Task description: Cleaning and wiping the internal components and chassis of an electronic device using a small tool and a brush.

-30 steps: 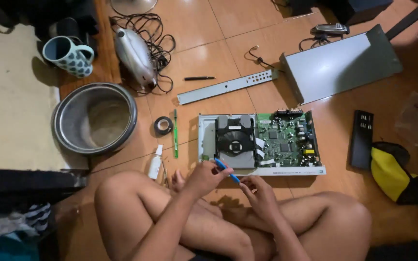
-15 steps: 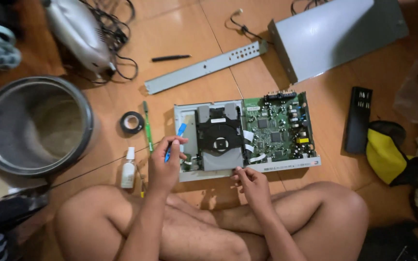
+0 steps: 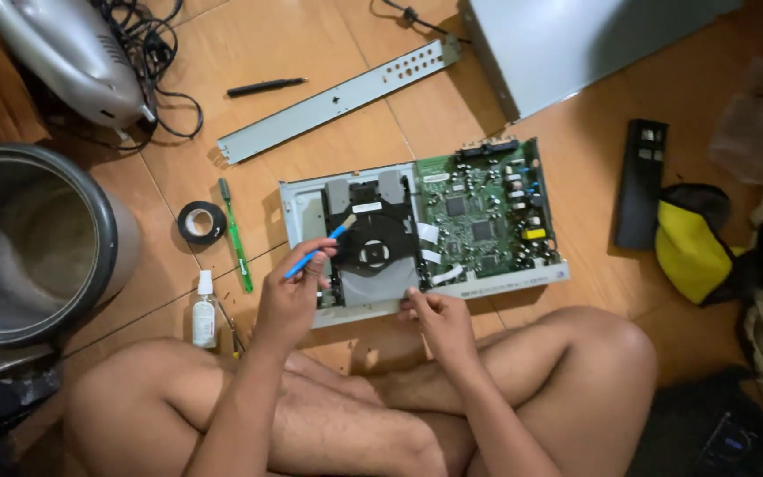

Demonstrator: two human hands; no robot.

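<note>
**Trainee:** Starting at the left — what lies beside the work?

**Instructor:** One large metal pot [image 3: 33, 243] at the far left of the floor [image 3: 346, 124], and one grey appliance [image 3: 68, 53] with tangled black cables above it. Next come one roll of black tape [image 3: 201, 222], one green-handled tool [image 3: 235, 234] and one small white dropper bottle [image 3: 205, 309] — all just beside the left knee, probably so they stay within reach.

**Trainee:** And the left hand?

**Instructor:** The left hand [image 3: 291, 296] is closed in a pen-style grip on one blue-handled brush [image 3: 321, 247]. The bristle end rests on the black disc mechanism [image 3: 371, 247], which suits light work on the drive.

**Trainee:** Where is the unit itself?

**Instructor:** One opened disc player [image 3: 421, 230] lies flat on the floor, directly in front of the crossed legs, cover off. It holds one disc mechanism on its left side and one green circuit board [image 3: 483, 216] on its right.

**Trainee:** The right hand?

**Instructor:** The right hand [image 3: 434, 318] rests on the player's near edge, fingers curled against the front rail — apparently steadying the chassis. It grips no tool.

**Trainee:** Removed parts?

**Instructor:** One perforated metal strip [image 3: 337, 99], one black pen-like tool [image 3: 267, 86] and one grey metal cover [image 3: 576, 44] lie beyond the player, well apart from it. One black remote [image 3: 642, 181] and one yellow-and-black pouch [image 3: 691, 247] sit to the right.
</note>
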